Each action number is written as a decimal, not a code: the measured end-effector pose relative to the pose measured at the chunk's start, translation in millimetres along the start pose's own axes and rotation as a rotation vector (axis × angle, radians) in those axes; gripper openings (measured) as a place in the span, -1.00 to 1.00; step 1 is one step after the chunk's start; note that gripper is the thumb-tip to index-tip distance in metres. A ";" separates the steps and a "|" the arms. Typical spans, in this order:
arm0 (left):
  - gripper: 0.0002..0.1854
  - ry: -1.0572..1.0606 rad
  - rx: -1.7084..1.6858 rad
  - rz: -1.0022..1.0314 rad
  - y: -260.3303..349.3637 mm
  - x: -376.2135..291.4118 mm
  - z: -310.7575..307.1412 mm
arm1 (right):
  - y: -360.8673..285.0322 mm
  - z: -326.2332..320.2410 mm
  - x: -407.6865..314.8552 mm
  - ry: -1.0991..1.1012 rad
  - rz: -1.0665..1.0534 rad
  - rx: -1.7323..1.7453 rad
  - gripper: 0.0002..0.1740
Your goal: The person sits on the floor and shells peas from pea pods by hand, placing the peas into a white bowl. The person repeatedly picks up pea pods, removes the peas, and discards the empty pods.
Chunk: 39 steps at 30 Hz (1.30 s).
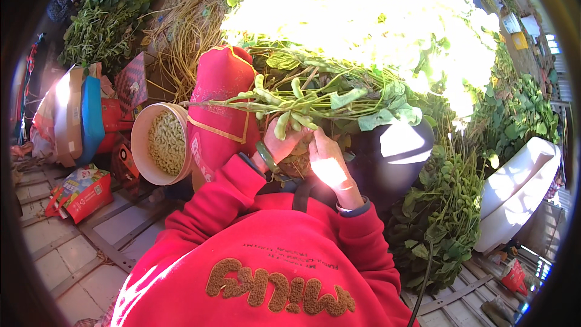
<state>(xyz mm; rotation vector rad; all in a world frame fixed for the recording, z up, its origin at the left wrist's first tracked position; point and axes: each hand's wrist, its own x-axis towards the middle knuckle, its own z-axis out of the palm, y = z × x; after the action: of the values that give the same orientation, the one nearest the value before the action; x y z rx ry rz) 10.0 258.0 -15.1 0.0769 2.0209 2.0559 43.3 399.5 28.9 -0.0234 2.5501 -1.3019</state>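
A leafy soybean stalk (245, 105) lies across in front of me, over my red-covered knee, with a cluster of plump green pods (290, 122) hanging from it. My left hand (283, 140), with a green bangle at its wrist, is closed just below the pods, with its fingertips at a hanging pod (305, 121). Facing it, my right hand (327, 163) has thumb and fingers pinched together at the same spot, almost touching the left fingertips. What lies between the fingertips is mostly hidden. A pale pink bucket (137, 138) holding many shelled green beans (167, 143) stands left of my knee.
A large heap of soybean plants (281, 61) rises ahead, its middle washed out by sunlight. More plants (435, 222) lie at right, beside a white foam box (517, 195). Bare stalks (186, 22) lie behind the bucket. A red printed bag (84, 193) sits on the tiled floor (72, 259).
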 end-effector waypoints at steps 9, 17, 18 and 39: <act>-0.83 -0.304 -0.583 -0.304 38.2 6.2 -5.3 | -7.2 -7.3 -2.9 0.065 -0.047 0.005 -0.90; -0.83 -0.374 -0.567 -0.273 58.3 20.3 -0.9 | -17.3 -20.8 1.6 0.235 -0.011 0.182 -0.93; -0.85 -0.377 -0.588 -0.298 61.7 20.8 -1.2 | -21.7 -21.7 2.1 0.274 -0.020 0.155 -0.96; -0.89 -0.205 -0.802 -0.452 -9.9 2.6 0.6 | -23.6 -2.2 1.4 0.088 -0.016 -0.322 -0.73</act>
<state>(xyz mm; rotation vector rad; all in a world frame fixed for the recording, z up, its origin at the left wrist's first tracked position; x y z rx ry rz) 9.0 259.1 -25.3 -0.2788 0.8795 2.2500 38.9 387.0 48.6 -0.0523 2.8134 -0.9025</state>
